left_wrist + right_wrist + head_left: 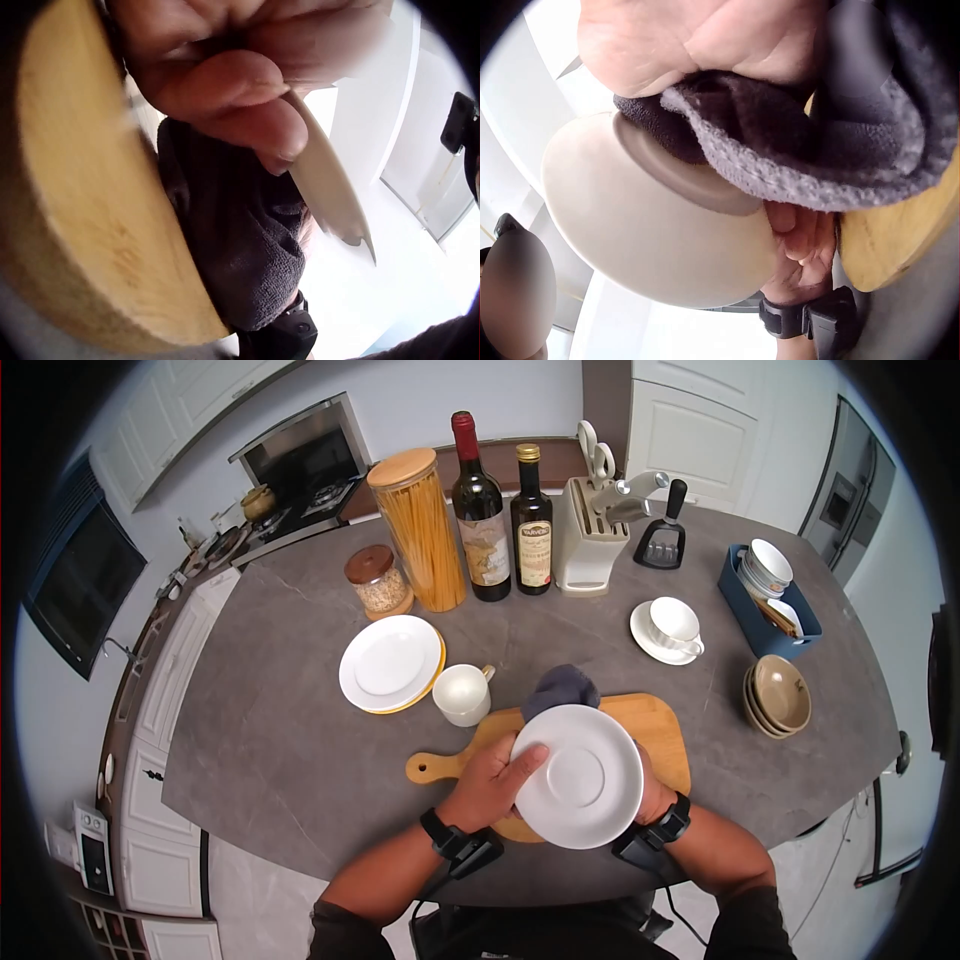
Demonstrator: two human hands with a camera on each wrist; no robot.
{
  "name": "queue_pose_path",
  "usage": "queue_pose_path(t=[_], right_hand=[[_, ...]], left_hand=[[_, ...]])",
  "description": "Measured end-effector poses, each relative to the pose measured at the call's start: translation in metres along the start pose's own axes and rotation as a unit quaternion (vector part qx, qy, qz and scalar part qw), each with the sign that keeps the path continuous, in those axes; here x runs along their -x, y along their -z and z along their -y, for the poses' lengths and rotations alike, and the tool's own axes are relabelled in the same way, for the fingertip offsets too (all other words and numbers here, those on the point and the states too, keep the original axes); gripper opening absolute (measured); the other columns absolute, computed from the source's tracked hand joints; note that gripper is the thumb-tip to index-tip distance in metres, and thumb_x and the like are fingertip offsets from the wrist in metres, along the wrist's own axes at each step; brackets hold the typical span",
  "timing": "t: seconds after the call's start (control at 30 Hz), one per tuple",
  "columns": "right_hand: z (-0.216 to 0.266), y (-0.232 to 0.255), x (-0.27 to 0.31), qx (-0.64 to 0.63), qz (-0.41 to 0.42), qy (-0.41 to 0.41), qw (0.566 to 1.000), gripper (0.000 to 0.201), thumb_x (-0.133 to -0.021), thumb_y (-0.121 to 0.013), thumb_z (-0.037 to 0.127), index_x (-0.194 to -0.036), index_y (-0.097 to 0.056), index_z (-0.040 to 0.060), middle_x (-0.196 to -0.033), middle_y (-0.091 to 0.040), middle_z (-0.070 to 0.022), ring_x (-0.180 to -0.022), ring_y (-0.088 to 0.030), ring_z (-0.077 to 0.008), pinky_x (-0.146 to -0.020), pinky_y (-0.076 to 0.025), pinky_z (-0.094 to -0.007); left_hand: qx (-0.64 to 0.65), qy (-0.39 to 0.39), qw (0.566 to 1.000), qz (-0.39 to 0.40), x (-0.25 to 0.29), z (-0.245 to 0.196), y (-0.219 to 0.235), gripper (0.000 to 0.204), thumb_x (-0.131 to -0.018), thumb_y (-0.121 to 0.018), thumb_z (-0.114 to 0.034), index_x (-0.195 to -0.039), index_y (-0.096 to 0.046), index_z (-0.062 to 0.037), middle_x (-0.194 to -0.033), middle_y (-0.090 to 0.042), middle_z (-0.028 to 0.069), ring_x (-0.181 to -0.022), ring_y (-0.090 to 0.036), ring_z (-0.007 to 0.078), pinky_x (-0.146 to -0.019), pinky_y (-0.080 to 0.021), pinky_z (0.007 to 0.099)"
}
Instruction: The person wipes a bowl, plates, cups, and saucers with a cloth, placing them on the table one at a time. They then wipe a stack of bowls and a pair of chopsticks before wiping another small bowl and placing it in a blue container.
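Note:
A white saucer (580,775) is held up over the wooden cutting board (650,725), its ringed face upward in the head view. My left hand (492,788) grips its left edge, thumb on the upper face and curled fingers beneath. At the opposite edge, my right hand (654,790) is mostly hidden behind the saucer. It holds a dark grey cloth (780,165), which lies against the saucer's underside around the foot ring; the cloth covers the right fingers. Part of the same cloth sticks out beyond the saucer's far edge in the head view.
Left of the board stand a white mug (463,695) and stacked plates (388,665). Behind are a pasta jar (420,535), two bottles and a knife block (588,545). To the right are a cup on a saucer (672,625), brown bowls (778,698) and a blue bin (750,605).

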State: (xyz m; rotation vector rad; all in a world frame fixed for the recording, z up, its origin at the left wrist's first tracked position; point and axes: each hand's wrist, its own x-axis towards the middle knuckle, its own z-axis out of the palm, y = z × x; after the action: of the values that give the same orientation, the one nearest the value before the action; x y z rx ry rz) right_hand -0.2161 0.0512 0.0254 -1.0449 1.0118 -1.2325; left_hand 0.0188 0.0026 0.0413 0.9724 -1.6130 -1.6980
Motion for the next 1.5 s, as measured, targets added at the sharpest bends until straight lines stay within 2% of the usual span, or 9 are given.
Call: queue_pose_path(t=[0.3,0.7,0.77,0.97,1.03,1.13,1.27,1.33,1.5], right_hand=[[-0.045,0.014,-0.011,-0.093,0.134,-0.029,0.986,0.056,-0.106,-0.069,0.018,-0.156,-0.050,0.0042,-0.148,-0.064,-0.0099,-0.128,-0.067,-0.0186,-0.108,-0.057,-0.0372],[0.005,-0.013,-0.009,-0.177,0.101,-0.151,0.967,0.054,-0.115,-0.044,0.043,-0.148,-0.055,0.0026,-0.133,-0.070,-0.0114,-0.117,-0.071,-0.0192,-0.100,-0.059,-0.0348],[0.002,-0.017,-0.010,-0.208,0.008,-0.104,0.972,0.049,-0.116,-0.041,0.042,-0.145,-0.057,0.0048,-0.128,-0.071,-0.0098,-0.113,-0.071,-0.0184,-0.097,-0.059,-0.0348],[-0.005,-0.004,-0.016,-0.193,0.029,-0.024,0.981,0.049,-0.114,-0.051,0.043,-0.140,-0.061,0.0020,-0.129,-0.072,-0.0085,-0.113,-0.070,-0.0159,-0.103,-0.055,-0.0339],[0.004,-0.008,-0.013,-0.133,0.051,-0.022,0.990,0.044,-0.114,-0.056,0.038,-0.139,-0.062,0.0019,-0.126,-0.073,-0.0074,-0.111,-0.070,-0.0142,-0.101,-0.056,-0.0320],[0.010,-0.017,-0.014,-0.125,0.003,0.001,0.992,0.029,-0.110,-0.061,0.017,-0.135,-0.061,0.0015,-0.109,-0.074,-0.0064,-0.094,-0.073,-0.0144,-0.084,-0.060,-0.0279],[-0.002,-0.003,-0.022,-0.080,-0.012,0.013,0.997,0.029,-0.108,-0.064,0.014,-0.133,-0.067,0.0001,-0.120,-0.075,-0.0044,-0.105,-0.071,-0.0113,-0.096,-0.056,-0.0283],[-0.002,-0.002,-0.023,-0.055,0.013,0.012,0.998,0.030,-0.108,-0.064,0.015,-0.134,-0.066,-0.0004,-0.119,-0.075,-0.0048,-0.105,-0.071,-0.0112,-0.096,-0.057,-0.0285],[0.008,-0.010,-0.021,-0.099,0.003,-0.014,0.995,0.033,-0.108,-0.063,0.017,-0.135,-0.064,-0.0014,-0.119,-0.074,-0.0063,-0.103,-0.072,-0.0122,-0.092,-0.059,-0.0293]], left_hand=[[-0.036,-0.121,0.982,-0.144,-0.007,0.020,-0.007,0.044,-0.109,-0.065,-0.043,-0.113,-0.073,-0.0001,-0.090,-0.074,0.0024,-0.084,-0.065,0.0066,-0.073,-0.054,0.0283],[0.016,-0.181,0.948,-0.263,-0.015,0.019,0.002,0.034,-0.112,-0.064,-0.031,-0.112,-0.072,0.0024,-0.092,-0.072,0.0002,-0.079,-0.062,0.0052,-0.072,-0.052,0.0250],[0.006,-0.189,0.940,-0.283,-0.016,0.020,0.005,0.033,-0.112,-0.063,-0.030,-0.113,-0.071,0.0022,-0.090,-0.071,-0.0002,-0.078,-0.062,0.0054,-0.071,-0.052,0.0249],[0.082,-0.096,0.955,-0.268,-0.012,0.017,0.007,0.032,-0.113,-0.061,-0.029,-0.124,-0.062,0.0005,-0.093,-0.070,0.0017,-0.086,-0.065,0.0085,-0.079,-0.054,0.0271],[-0.046,-0.231,0.928,-0.290,-0.022,0.030,0.006,0.034,-0.113,-0.060,-0.030,-0.127,-0.059,0.0014,-0.102,-0.071,0.0041,-0.094,-0.065,0.0096,-0.086,-0.054,0.0286],[0.001,-0.212,0.954,-0.212,-0.017,0.028,0.001,0.037,-0.113,-0.061,-0.031,-0.129,-0.061,0.0020,-0.107,-0.072,0.0055,-0.101,-0.065,0.0107,-0.093,-0.052,0.0303],[0.041,-0.186,0.969,-0.158,-0.010,0.015,0.007,0.042,-0.113,-0.059,-0.036,-0.133,-0.062,0.0015,-0.104,-0.072,0.0053,-0.091,-0.068,0.0102,-0.081,-0.056,0.0269],[0.095,-0.047,0.989,-0.099,-0.001,0.003,0.012,0.047,-0.114,-0.056,-0.041,-0.133,-0.064,0.0009,-0.101,-0.072,0.0052,-0.076,-0.069,0.0089,-0.061,-0.055,0.0232],[0.071,-0.091,0.983,-0.140,-0.006,0.014,0.001,0.049,-0.114,-0.053,-0.041,-0.139,-0.058,0.0002,-0.098,-0.072,0.0055,-0.065,-0.067,0.0077,-0.048,-0.051,0.0216]])
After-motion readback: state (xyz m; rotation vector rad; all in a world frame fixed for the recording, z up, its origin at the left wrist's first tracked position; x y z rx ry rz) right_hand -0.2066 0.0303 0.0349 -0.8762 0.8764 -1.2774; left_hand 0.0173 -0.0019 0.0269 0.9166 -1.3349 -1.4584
